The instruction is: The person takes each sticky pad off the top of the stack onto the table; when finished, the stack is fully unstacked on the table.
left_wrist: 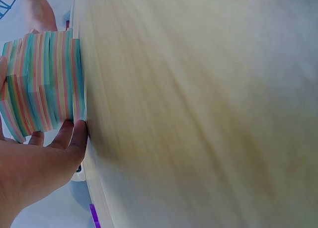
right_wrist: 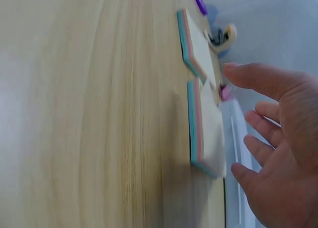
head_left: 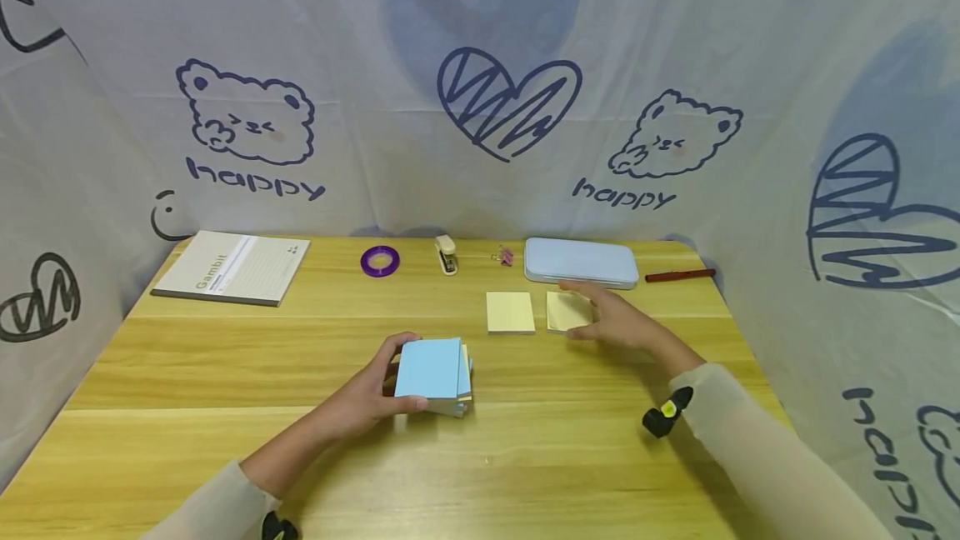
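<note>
the left hand (head_left: 367, 398) grips a thick stack (head_left: 433, 375) of sticky notes on the table (head_left: 225, 373), fingers at its far edge and thumb at the near side; the top sheet is blue, and the left wrist view shows its side (left_wrist: 44, 81) banded in pastel layers. the right hand (head_left: 618, 319) is spread, fingers straight, holding nothing, hovering over a thin yellow pad (head_left: 567, 310); a second yellow pad (head_left: 510, 312) lies just to its left. beyond the right hand sit a pale blue case (head_left: 581, 262) and a red pen (head_left: 678, 275).

the stack looks light but loose: its layers are already skewed, so it could shear or fan apart. a hold across opposite edges, squeezing the block together, seems safest. the thin pad is flat and light, best lifted by an edge.
</note>
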A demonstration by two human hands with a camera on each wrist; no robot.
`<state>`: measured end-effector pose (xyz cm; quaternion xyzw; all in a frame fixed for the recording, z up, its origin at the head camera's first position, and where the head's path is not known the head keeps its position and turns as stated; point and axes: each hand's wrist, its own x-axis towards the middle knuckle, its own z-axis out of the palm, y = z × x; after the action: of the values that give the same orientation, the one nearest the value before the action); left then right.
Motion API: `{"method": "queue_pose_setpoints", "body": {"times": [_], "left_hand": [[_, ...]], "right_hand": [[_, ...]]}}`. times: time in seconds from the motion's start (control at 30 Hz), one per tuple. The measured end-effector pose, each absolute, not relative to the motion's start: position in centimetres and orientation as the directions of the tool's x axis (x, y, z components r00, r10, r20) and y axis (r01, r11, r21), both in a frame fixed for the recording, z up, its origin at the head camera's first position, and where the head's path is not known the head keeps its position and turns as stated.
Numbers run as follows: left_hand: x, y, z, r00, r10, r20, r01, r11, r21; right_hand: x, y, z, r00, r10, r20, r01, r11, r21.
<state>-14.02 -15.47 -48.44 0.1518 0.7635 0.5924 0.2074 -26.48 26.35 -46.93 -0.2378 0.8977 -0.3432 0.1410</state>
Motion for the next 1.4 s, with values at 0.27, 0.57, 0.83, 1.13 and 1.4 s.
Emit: {"method": "queue_pose_setpoints", "body": {"times": [0.27, 0.57, 0.83, 1.13, 1.4], "left_hand": [[-14.0, -15.4, -48.5, -0.868, 0.477, -0.138, -0.018, 0.247, 0.969], [-14.0, -15.4, -48.5, -0.868, 0.478, -0.131, -0.011, 0.245, 0.969], [-14.0, -15.5, -48.5, -0.866, 0.482, -0.135, -0.017, 0.241, 0.97], [-14.0, -15.5, -48.6, -0.859, 0.498, -0.118, -0.002, 0.227, 0.974], [-13.9, -15.5, -48.4, -0.856, 0.503, -0.122, 0.002, 0.239, 0.971]], "right_hand": [[-24.4, 23.6, -45.7, -0.814, -0.576, -0.065, -0.372, 0.605, -0.704], [-21.8, 19.9, -44.8, -0.764, -0.641, -0.075, -0.416, 0.579, -0.701], [-20.0, 16.3, -43.9, -0.714, -0.698, -0.054, -0.476, 0.541, -0.693], [-18.6, 12.8, -43.1, -0.681, -0.73, -0.063, -0.488, 0.517, -0.703], [-17.7, 9.8, -43.7, -0.663, -0.748, -0.03, -0.546, 0.511, -0.664]]}}
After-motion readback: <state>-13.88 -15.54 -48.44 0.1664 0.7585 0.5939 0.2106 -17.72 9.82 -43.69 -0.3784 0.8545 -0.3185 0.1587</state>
